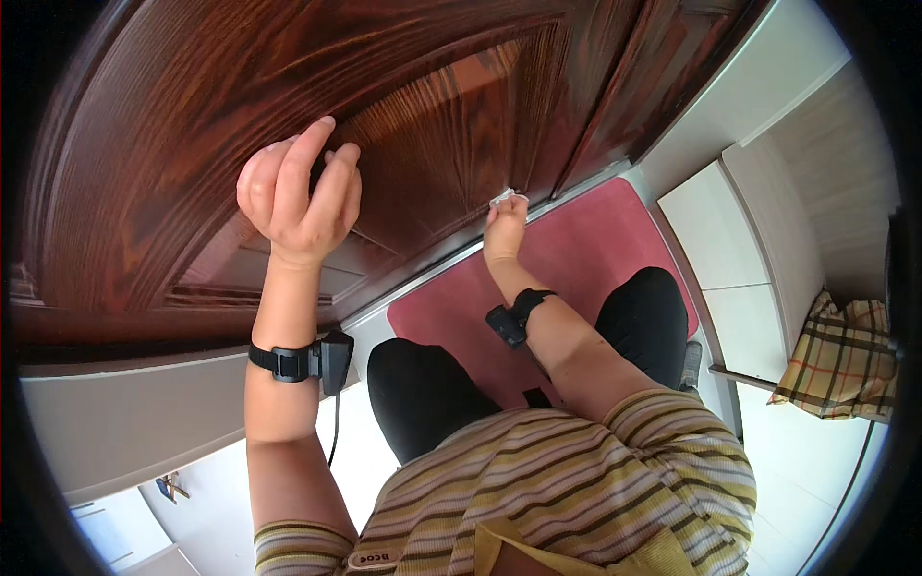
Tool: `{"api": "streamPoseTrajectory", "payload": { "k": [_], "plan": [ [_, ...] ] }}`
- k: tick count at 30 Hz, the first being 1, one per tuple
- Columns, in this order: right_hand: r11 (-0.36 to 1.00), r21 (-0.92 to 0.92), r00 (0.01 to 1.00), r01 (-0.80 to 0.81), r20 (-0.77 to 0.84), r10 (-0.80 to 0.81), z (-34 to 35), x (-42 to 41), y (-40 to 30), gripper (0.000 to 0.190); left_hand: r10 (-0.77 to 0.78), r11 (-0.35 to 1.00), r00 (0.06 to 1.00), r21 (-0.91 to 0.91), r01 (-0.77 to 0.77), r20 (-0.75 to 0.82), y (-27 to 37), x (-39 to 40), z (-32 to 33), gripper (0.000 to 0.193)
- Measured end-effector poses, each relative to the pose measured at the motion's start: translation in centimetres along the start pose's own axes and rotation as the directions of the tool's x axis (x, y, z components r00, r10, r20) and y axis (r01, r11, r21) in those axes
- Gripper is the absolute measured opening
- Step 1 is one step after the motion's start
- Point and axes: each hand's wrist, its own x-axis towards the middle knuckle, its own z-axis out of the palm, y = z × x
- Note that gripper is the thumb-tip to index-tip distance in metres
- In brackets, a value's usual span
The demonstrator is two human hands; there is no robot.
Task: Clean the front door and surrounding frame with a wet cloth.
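A dark wood-grain panelled door (432, 122) rises before me. My right hand (506, 227) reaches down to its bottom edge, pinching a crumpled white wipe or tissue (508, 196) against the lower door. Most of the wipe is hidden under the fingers. Higher up and to the left, my left hand (299, 194) is raised close to the door face with bent, partly spread fingers. No object shows in it; whether its fingertips touch the wood is unclear. Black straps with small devices circle both forearms.
A red mat (576, 245) lies along the metal door sill (461, 248), between my knees and the door. White-fronted cabinets (720, 230) stand at the right, with a plaid cloth bag (835, 360) beside them. A cable hangs from the left forearm device (335, 363).
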Motion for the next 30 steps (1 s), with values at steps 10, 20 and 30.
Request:
{"api": "streamPoseTrajectory", "payload": {
  "k": [10,20,30],
  "plan": [
    [0.996,0.028,0.983,-0.08,0.169,0.074,3.6,-8.1,-5.2,0.017,-0.008,0.988,0.998,-0.151,0.017,0.058,-0.5,-1.9,-1.1,0.017],
    [0.916,-0.124,0.727,0.382,0.652,-0.215,6.7,-15.0,-2.1,0.029,-0.061,0.976,0.989,-0.199,0.088,0.135,-2.5,-5.3,-4.4,0.017],
    [0.59,-0.025,0.419,0.807,0.727,-0.543,2.0,-6.8,-3.8,0.018,-0.105,0.983,0.98,-0.129,0.127,0.168,-2.8,-7.0,-4.9,0.016]
  ]
}}
